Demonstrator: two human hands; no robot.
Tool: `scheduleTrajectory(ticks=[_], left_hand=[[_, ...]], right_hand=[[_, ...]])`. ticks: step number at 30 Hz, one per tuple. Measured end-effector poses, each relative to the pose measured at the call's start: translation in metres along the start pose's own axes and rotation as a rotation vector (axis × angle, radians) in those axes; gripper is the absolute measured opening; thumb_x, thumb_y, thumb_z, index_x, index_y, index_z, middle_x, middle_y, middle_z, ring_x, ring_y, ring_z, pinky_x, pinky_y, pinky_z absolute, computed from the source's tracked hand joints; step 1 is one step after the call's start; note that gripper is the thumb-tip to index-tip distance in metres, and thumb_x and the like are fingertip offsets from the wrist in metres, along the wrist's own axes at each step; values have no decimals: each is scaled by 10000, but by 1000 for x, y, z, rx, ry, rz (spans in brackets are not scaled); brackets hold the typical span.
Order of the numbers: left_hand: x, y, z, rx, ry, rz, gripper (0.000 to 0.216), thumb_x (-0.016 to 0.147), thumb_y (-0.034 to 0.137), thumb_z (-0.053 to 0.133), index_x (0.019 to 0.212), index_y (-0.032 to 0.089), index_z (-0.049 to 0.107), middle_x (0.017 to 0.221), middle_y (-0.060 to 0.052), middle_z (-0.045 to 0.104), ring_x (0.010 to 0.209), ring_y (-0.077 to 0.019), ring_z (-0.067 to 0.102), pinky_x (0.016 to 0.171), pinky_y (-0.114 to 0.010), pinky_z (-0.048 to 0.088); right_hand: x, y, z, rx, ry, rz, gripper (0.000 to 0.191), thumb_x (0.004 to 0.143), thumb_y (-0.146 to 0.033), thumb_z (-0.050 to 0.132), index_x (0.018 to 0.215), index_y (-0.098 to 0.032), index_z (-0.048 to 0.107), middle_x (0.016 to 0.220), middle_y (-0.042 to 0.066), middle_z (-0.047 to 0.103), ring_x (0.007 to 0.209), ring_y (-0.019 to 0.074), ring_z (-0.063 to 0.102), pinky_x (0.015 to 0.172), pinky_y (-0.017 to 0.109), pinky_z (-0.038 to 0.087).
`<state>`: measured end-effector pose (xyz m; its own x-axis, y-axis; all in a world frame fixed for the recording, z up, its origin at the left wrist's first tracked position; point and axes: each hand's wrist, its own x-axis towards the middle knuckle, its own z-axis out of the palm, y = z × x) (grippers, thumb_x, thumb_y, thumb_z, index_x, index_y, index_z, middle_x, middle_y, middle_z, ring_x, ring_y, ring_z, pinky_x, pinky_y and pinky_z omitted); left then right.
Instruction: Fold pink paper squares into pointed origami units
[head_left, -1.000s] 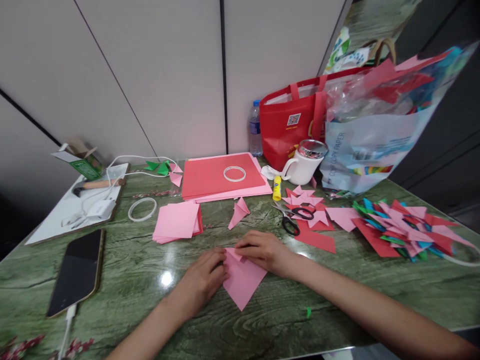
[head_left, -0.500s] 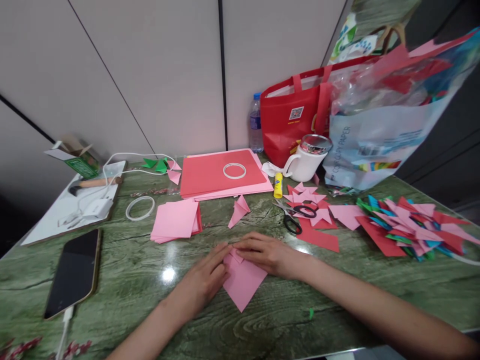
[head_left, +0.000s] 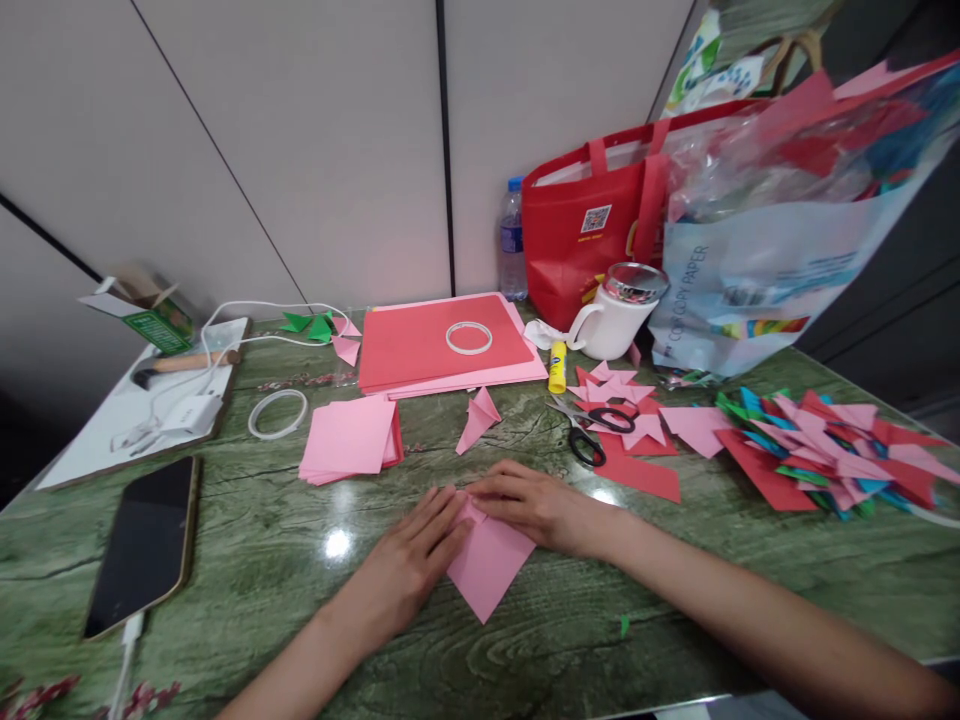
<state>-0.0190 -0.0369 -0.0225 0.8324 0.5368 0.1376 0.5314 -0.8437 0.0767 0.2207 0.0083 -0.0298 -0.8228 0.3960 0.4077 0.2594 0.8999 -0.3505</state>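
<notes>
A square of pink origami paper lies on the green table, one corner toward me and its far corner folded over. My left hand holds the paper's left edge, with the thumb laid across the folded part. On the far right edge, my right hand presses the paper down, its fingers close together near the top fold. The tips of both hands almost meet there and partly hide the fold. Just beyond them sits a small folded pink piece. A stack of pink squares is to the left of it.
Black-handled scissors rest beside pink and red cut pieces. Behind them are a yellow glue stick and a white mug. Red sheets carry a tape roll. A phone lies left, a colourful folded-paper pile right.
My left thumb has slid up and over the paper's folded part, and the left hand has turned slightly. The right hand stays in nearly the same place. The view has shifted a little.
</notes>
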Motion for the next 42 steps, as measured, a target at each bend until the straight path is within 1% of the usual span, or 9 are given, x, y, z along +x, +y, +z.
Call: scheduleTrajectory(ticks=[4, 11, 15, 20, 24, 29, 32, 38, 42], left_hand=[[0, 0, -1, 14, 12, -6, 474, 832, 28, 416, 1294, 129, 405, 1375, -158, 410, 1334, -258, 227, 1013, -457, 376], [-2, 2, 0, 7, 10, -32, 504, 804, -6, 423, 1290, 126, 420, 1363, -181, 418, 1313, -281, 283, 978, -436, 418], [-3, 2, 0, 18, 16, -47, 510, 800, -12, 426, 1285, 144, 431, 1357, -178, 426, 1299, -279, 318, 970, -421, 427], [-2, 3, 0, 35, 49, -28, 492, 809, 3, 426, 1281, 143, 431, 1329, -176, 458, 1289, -281, 337, 959, -435, 436], [-3, 5, -1, 41, 33, -15, 445, 829, 11, 401, 1256, 122, 454, 1305, -168, 486, 1269, -267, 372, 945, -408, 458], [-4, 6, -2, 53, 63, 21, 395, 847, 26, 380, 1226, 78, 477, 1261, -174, 526, 1237, -275, 411, 941, -416, 465], [-4, 6, -2, 41, 67, 21, 402, 849, 23, 368, 1232, 81, 475, 1273, -173, 516, 1250, -272, 395, 949, -425, 458], [-2, 5, -4, 12, 55, 2, 372, 870, 76, 382, 1225, 112, 488, 1242, -153, 544, 1241, -276, 399, 956, -466, 444], [-2, 5, -4, 18, 43, 7, 383, 861, 61, 378, 1226, 106, 485, 1242, -157, 543, 1240, -282, 398, 947, -473, 449]], right_hand=[[0, 0, 0, 10, 5, 0, 266, 888, -111, 417, 1093, -142, 582, 1162, 98, 572, 1038, 196, 439, 844, 344, 477], [1, 0, 1, -25, -15, -10, 276, 882, -116, 435, 1128, -124, 560, 1177, 114, 552, 1024, 193, 430, 839, 334, 471], [1, 0, 1, -16, -2, -6, 277, 884, -119, 432, 1130, -132, 560, 1153, 125, 559, 1023, 192, 439, 828, 333, 473], [1, 0, 2, 11, 23, 28, 248, 891, -167, 448, 1095, -158, 588, 1141, 114, 564, 1009, 189, 452, 834, 337, 467], [0, 0, 3, 3, 21, 47, 231, 890, -178, 459, 1071, -160, 602, 1120, 120, 572, 1019, 190, 457, 837, 336, 457], [0, 0, 3, 2, 17, 51, 232, 884, -176, 466, 1074, -161, 599, 1131, 122, 575, 1022, 189, 448, 847, 340, 453], [0, 0, 3, 1, 14, 49, 233, 882, -171, 467, 1071, -162, 603, 1147, 122, 576, 1034, 193, 441, 853, 348, 452], [2, -1, 0, 26, -3, 42, 233, 882, -157, 459, 1053, -150, 618, 1144, 122, 585, 1031, 193, 454, 853, 351, 449], [2, -1, -2, 41, -2, 28, 232, 882, -160, 460, 1052, -146, 618, 1141, 122, 589, 1027, 191, 459, 854, 350, 450]])
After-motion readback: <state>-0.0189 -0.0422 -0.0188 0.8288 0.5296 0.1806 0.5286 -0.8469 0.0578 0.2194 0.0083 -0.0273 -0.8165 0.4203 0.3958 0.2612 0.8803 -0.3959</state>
